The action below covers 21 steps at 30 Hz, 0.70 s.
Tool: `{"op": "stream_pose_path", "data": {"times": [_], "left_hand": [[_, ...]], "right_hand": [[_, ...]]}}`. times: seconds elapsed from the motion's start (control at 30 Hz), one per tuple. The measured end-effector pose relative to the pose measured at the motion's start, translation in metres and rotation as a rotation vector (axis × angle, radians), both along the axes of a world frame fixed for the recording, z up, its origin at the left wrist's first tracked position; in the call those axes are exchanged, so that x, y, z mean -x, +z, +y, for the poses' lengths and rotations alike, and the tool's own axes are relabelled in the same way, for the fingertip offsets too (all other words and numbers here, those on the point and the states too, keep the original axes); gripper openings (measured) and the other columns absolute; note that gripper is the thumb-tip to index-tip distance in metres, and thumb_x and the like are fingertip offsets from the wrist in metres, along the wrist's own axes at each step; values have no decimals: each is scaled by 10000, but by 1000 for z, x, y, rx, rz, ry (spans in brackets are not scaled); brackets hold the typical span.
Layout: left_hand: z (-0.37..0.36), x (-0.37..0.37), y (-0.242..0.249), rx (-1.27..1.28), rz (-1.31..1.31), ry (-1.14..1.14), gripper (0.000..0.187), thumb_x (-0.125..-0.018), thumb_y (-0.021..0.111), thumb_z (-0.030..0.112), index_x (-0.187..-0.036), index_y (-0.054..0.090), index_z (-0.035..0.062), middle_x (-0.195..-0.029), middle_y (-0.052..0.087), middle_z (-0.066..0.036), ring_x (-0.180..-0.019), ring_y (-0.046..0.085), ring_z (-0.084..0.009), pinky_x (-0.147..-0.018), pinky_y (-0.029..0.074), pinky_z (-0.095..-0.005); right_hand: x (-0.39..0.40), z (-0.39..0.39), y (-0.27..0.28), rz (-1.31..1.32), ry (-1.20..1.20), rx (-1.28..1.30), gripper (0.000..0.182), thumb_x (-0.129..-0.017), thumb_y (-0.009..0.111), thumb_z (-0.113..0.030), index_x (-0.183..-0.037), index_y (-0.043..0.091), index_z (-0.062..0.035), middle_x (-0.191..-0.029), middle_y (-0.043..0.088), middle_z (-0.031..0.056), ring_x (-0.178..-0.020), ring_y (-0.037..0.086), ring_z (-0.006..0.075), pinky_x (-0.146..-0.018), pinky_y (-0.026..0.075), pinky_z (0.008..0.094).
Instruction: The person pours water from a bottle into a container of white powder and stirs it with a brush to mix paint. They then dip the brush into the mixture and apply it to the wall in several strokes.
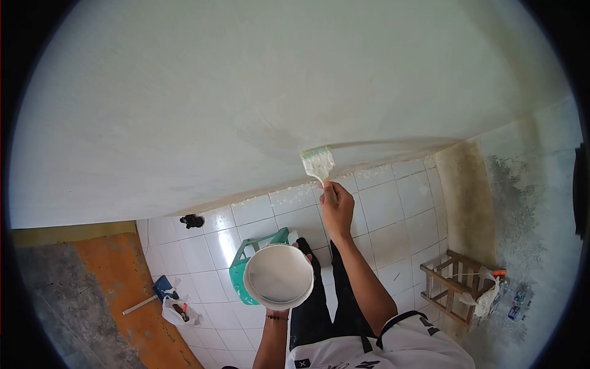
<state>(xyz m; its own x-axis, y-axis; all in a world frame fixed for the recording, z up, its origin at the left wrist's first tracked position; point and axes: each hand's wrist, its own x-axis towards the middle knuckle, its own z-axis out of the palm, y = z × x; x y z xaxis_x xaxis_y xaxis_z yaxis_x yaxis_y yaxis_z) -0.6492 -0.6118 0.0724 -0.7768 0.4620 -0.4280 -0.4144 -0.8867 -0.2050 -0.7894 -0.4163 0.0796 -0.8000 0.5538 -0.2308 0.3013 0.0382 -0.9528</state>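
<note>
My right hand point(337, 209) grips the handle of a wide paintbrush point(318, 162), its fingers closed around it. Pale paint coats the brush, and its bristles lie at the pale wall point(246, 92), low down near the floor. A round white paint tub point(279, 277) rests in my left hand point(276, 312), which is wrapped round it from beneath and mostly hidden by it. Whitish paint shows inside the tub. A damp-looking darker patch spreads on the wall left of the brush.
Behind the tub stands a green plastic stool point(246, 295) on the white tiled floor point(387, 209). A wooden stool point(452, 286) with plastic bags is at the right. Left are a blue dustpan point(163, 288), a plastic bag point(175, 317) with tools, and a small black object point(192, 221).
</note>
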Motion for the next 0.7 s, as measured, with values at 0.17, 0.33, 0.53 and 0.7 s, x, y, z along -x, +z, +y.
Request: {"op": "stream_pose_path", "data": {"times": [0.17, 0.33, 0.53, 0.7], "left_hand": [[27, -18, 28, -56, 3, 32, 818, -910, 565, 692, -1554, 361, 231, -1573, 356, -96, -1433, 316, -485, -1033, 351, -815], [51, -36, 25, -41, 5, 51, 755, -926, 542, 685, -1535, 392, 263, -1570, 368, -93, -1431, 312, -504, -1028, 324, -843], [65, -51, 14, -88, -71, 91, 683, -933, 557, 657, -1512, 419, 322, -1563, 382, -93, -1440, 303, -503, -1007, 340, -849], [67, -55, 12, -170, -118, 116, 692, -920, 571, 669, -1507, 430, 331, -1563, 382, -92, -1442, 309, -493, -1006, 340, -846]], "right_hand": [[-7, 0, 101, 360, 101, -56, 216, -1005, 597, -169, -1011, 693, 24, -629, 586, 100, -543, 538, 167, -539, 417, 328], [16, 13, 58, 433, 214, -288, 224, -1058, 537, -172, -1131, 627, 20, -648, 566, 55, -578, 526, 105, -544, 437, 281], [2, 23, -94, 161, 135, -210, 185, -1009, 572, -156, -1113, 648, -24, -855, 706, 222, -796, 696, 422, -668, 523, 449], [-14, 32, -163, 36, 74, -305, 212, -1001, 585, -203, -996, 685, -17, -776, 682, 214, -714, 664, 427, -645, 498, 470]]}}
